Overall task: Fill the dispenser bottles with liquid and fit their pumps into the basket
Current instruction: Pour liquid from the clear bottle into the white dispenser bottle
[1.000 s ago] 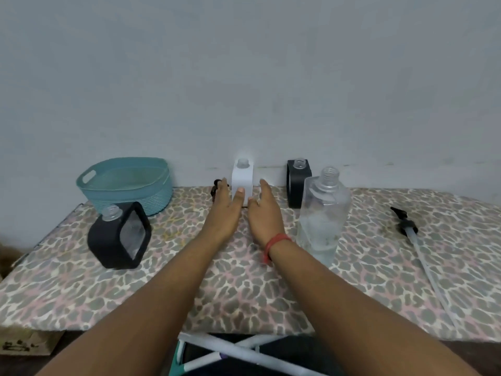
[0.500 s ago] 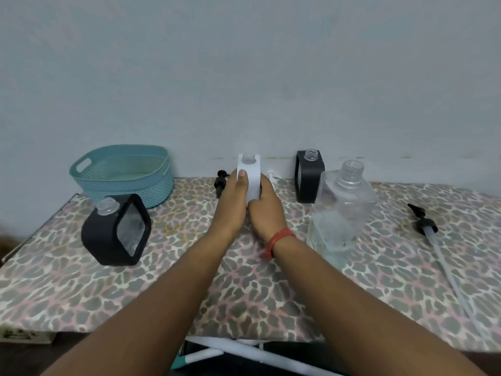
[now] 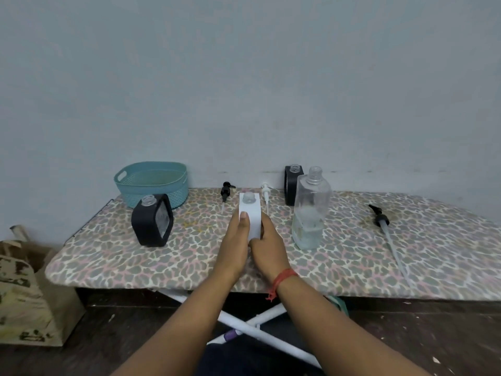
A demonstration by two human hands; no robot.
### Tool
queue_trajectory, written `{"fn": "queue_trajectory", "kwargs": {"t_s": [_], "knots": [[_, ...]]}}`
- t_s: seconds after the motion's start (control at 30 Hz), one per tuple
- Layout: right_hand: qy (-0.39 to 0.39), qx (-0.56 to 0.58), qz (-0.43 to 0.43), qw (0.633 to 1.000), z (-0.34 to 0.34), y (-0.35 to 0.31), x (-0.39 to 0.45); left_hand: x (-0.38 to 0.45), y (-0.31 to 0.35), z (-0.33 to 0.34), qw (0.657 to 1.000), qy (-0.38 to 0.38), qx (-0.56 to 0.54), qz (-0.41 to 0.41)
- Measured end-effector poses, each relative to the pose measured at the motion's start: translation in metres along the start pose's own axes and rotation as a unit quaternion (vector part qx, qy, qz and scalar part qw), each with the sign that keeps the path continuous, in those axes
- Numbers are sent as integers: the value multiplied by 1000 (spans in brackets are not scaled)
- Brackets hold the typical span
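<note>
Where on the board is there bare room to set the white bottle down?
Free: the near strip in front of both hands, and the stretch between the clear refill bottle and the long-tubed black pump. Also free: the far right end beyond that pump. Crowded: the back edge, with basket, small pumps and black bottle.

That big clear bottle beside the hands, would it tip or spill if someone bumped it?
The clear bottle is tall on a soft padded board, so it might tip. Liquid fills only its lower part, which probably steadies it. Its neck is open, so tipping would likely spill.
</note>
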State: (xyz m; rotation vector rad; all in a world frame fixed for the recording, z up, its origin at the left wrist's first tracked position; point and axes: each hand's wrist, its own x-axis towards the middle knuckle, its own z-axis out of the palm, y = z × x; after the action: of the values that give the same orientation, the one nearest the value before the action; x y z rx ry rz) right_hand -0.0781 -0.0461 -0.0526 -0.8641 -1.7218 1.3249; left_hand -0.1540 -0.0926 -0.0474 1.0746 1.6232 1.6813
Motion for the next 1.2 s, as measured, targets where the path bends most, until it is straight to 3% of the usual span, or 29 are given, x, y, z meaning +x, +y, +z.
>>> {"fn": "queue_trajectory", "kwargs": {"t_s": [0.37,0.43,0.57,0.7,0.83,0.97,1.2], "knots": [[-19,-54,-2,998,-19,2,-15,-21,12,-3,995,-25,78,-50],[38,-62,-1,997,-30,4,-19,-18,14,-7,991,-20,121,-45],[214,-123,-101,964,-63,12,-25,-1,15,-15,966,-6,258,19],[289,-185,-106,933,-95,18,-13,22,15,-16,913,2,405,54],[228,-213,-77,947,-107,16,13,40,17,-11,874,11,484,32],[173,-176,-53,968,-103,16,36,53,13,-8,857,12,514,-5],[175,-182,-80,964,-94,15,55,61,10,-3,845,14,535,19]]}}
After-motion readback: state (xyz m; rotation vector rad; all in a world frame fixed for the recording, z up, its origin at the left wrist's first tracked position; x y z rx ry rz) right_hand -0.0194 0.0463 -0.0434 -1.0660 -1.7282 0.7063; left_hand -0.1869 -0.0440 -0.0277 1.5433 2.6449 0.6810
